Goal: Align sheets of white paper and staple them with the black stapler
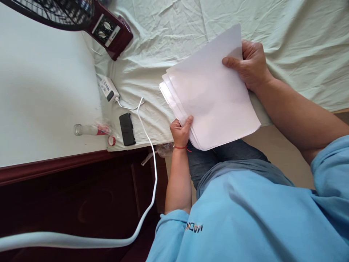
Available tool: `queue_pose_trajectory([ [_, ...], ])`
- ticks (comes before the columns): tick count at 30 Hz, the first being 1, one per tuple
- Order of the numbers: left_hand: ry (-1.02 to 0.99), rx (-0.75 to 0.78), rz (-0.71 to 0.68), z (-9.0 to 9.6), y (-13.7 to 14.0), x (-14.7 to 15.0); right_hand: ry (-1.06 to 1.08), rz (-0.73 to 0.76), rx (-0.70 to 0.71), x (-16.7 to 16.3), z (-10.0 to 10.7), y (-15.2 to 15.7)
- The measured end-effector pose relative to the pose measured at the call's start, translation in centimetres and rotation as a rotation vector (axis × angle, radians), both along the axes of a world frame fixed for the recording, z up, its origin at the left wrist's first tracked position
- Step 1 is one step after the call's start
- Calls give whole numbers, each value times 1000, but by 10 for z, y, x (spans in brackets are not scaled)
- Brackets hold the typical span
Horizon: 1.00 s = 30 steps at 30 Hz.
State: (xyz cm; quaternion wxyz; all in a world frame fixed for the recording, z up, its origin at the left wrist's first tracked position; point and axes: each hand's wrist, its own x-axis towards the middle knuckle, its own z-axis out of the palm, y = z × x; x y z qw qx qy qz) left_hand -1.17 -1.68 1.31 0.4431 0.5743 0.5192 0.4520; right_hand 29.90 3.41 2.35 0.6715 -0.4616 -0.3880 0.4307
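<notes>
A stack of white paper sheets (212, 94) is held tilted over the table's front edge, above my lap. Its sheets are slightly fanned along the left side. My left hand (180, 131), with a red string at the wrist, is closed on the stack's lower left edge, thumb on top. At the upper right edge my right hand (252, 65) grips the paper, its thumb lying on the top sheet and its other fingers hidden underneath. The top sheet looks blank.
A pale green cloth (163, 40) covers the table. To the left are a dark phone (127, 129), a white power adapter (109, 89), a white cable (152, 153), a glass bottle (87, 130) on its side and a red cap (111, 140). A fan (117, 40) stands at the upper left.
</notes>
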Motion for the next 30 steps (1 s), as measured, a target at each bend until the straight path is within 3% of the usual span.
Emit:
queue_pose_trajectory([
  [4, -1, 8, 3, -1, 0, 0, -53, 19, -35, 3, 8, -6],
  [9, 17, 6, 10, -2, 0, -1, -314, -151, -274, 9, 32, -11],
  [12, 14, 12, 16, -1, 0, 0, -168, -251, -342, 11, 46, -17],
  [15, 2, 7, 16, 0, 1, 1, 22, -244, -191, 11, 59, -48],
  [17, -4, 3, 13, 0, 1, 2, 80, -140, -98, 9, 64, -86],
  [18, -6, 3, 11, 0, 1, 2, 89, -55, -121, 7, 65, -108],
  [19, -7, 3, 9, 0, 1, 2, 80, 106, -207, 5, 63, -131],
  [23, -4, 11, -1, -1, 1, 2, 31, 1038, -595, -16, 33, -210],
  [24, -2, 13, 1, -1, 1, 2, 68, 1136, -670, -26, 22, -223],
  [25, -1, 15, 4, -1, 1, 2, 112, 1139, -735, -37, 9, -234],
  [26, 0, 15, 8, -1, 1, 3, 157, 1052, -785, -49, -2, -242],
  [30, 11, 19, 19, -2, 1, 4, 424, 513, -749, -95, -31, -243],
])
